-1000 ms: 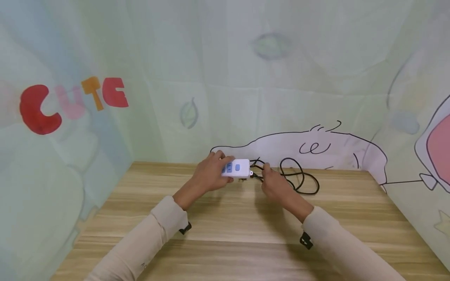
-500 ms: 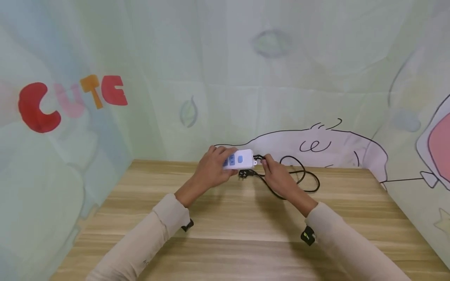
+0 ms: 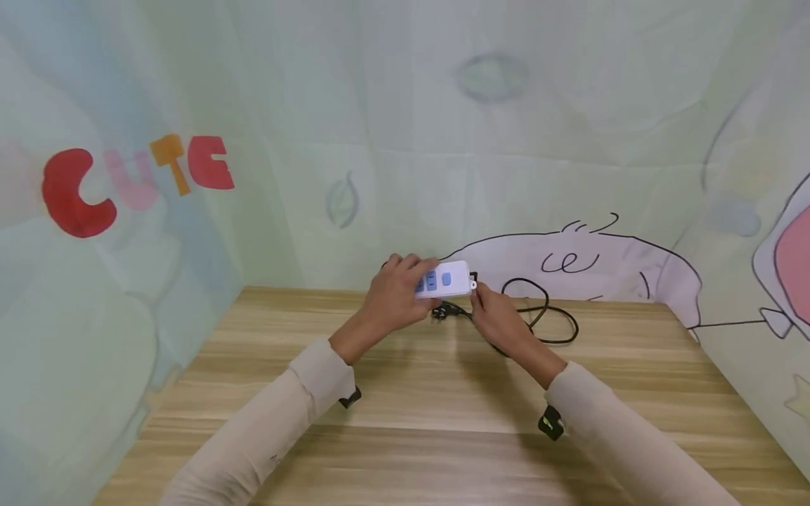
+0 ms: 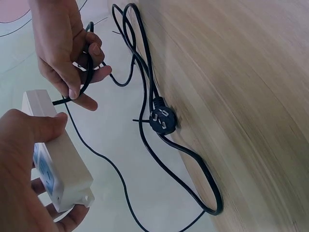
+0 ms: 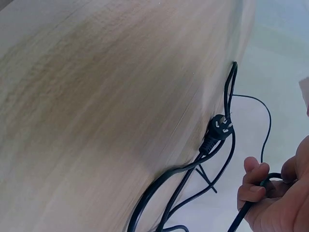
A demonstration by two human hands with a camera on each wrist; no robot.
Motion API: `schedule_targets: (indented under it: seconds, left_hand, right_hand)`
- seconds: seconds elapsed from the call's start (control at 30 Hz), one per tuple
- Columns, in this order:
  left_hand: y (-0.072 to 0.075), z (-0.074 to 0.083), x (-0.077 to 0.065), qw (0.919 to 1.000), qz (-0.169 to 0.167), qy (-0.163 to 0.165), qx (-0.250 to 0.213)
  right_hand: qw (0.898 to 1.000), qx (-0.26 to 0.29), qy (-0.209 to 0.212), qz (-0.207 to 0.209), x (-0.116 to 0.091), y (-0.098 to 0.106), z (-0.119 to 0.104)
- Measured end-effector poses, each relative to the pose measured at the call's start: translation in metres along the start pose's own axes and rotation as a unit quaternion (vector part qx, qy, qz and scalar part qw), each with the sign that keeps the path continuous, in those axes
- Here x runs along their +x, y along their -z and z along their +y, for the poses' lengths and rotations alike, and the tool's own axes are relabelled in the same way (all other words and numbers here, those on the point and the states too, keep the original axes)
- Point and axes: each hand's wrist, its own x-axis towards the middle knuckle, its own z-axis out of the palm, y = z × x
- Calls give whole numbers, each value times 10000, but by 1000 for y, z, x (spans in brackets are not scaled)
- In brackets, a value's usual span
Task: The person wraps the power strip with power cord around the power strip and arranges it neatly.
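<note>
My left hand (image 3: pixel 399 292) grips a white power strip (image 3: pixel 453 279) with blue sockets and a blue switch, held up over the table's far side. In the left wrist view the strip (image 4: pixel 67 164) lies between thumb and fingers, its cord leaving one end. My right hand (image 3: pixel 501 322) is close by that end and holds the black cord (image 5: pixel 241 215) in curled fingers. The three-pin plug (image 3: pixel 443 310) rests on the table below the strip, its pins facing up in the right wrist view. More cord lies in loose loops (image 3: pixel 572 330) to the right of my right hand.
The wood-grain table (image 3: pixel 405 436) runs back to a printed cloth backdrop (image 3: pixel 304 211) with cartoon drawings and coloured letters. Side cloths rise along the left and right table edges. Black straps or devices (image 3: pixel 550 423) sit under both wrists.
My left hand has lifted the power strip and shifted it a little right, toward my right hand. The plug, hardly visible at first, now shows below it. My right hand still holds the cord.
</note>
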Motion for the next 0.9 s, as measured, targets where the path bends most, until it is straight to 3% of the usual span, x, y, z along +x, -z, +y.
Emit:
schedule_targets:
  seconds: [0.1, 0.13, 0.23, 0.33, 0.37, 0.5, 0.7, 0.9]
  left_hand:
    - [-1, 3, 2, 10000, 5, 46, -13]
    - [-1, 4, 3, 10000, 15, 65, -28]
    - [-2, 6, 3, 9999, 62, 99, -70]
    - [-3, 7, 2, 9998, 91, 130, -79]
    - [-3, 7, 2, 9998, 93, 150, -82]
    - [-4, 7, 0, 9996, 83, 252, -114]
    - [-4, 7, 0, 9993, 282, 238, -99]
    - [-3, 5, 1, 9991, 285, 277, 145]
  right_hand:
    - [9998, 113, 14, -136, 3, -3, 3]
    - [9995, 220, 199, -147, 11, -11, 18]
    - [9986, 270, 339, -287, 12, -15, 19]
    - [9982, 285, 428, -312, 8, -15, 12]
    - [9987, 217, 273, -363, -2, -9, -5]
    - [9990, -52, 371, -261, -7, -12, -14]
    - [9947, -537, 840, -233, -13, -20, -25]
    - [9932, -701, 882, -280, -17, -22, -32]
